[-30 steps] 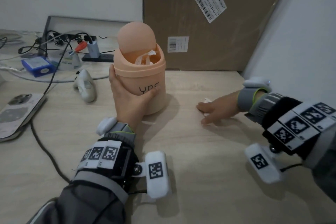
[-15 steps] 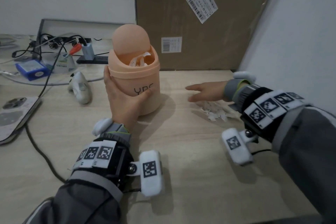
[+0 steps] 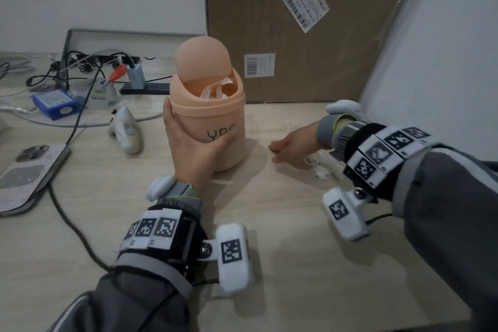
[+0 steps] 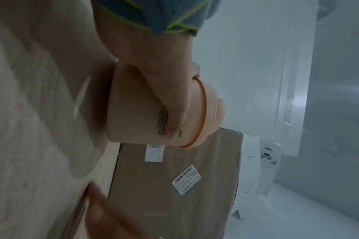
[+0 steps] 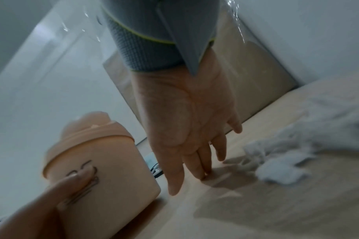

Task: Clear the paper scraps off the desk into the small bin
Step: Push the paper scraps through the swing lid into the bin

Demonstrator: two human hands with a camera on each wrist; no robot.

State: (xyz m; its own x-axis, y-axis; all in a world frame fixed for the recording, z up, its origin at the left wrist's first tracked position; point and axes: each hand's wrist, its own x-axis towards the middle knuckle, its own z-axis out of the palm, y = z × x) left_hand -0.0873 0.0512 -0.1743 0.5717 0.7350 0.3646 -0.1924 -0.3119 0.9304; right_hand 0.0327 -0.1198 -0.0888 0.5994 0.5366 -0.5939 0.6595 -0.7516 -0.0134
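Paper scraps (image 3: 322,166) lie in a loose white heap on the tabletop (image 3: 283,250), toward its right edge and short of the cardboard box (image 3: 296,35) that stands along the back edge. The heap sits partly under the right wrist, just behind the right hand (image 3: 293,144). That hand lies flat and low, its fingers (image 5: 197,163) straight and together, their tips touching the wood between the scraps and the small bin (image 3: 215,127); it has hold of nothing. The left hand (image 3: 191,151) wraps the bin's side, thumb across the printed letters and the other fingers round the far side, and steadies the bin upright near the middle of the tabletop. The swing lid (image 3: 203,58) is tipped back, and white paper already shows in the opening.

The step in hand looks like gathering the heap with the flat right hand. To do it well, I would keep the edge of the palm pressed to the wood so thin pieces cannot slip beneath, rake the scraps into one tight pile, then pinch the pile whole and carry it over the opening. Light paper is likely to flutter, so slow, low strokes suit it. The left hand should hold the bin firm, since a nudge at the rim could tip it.
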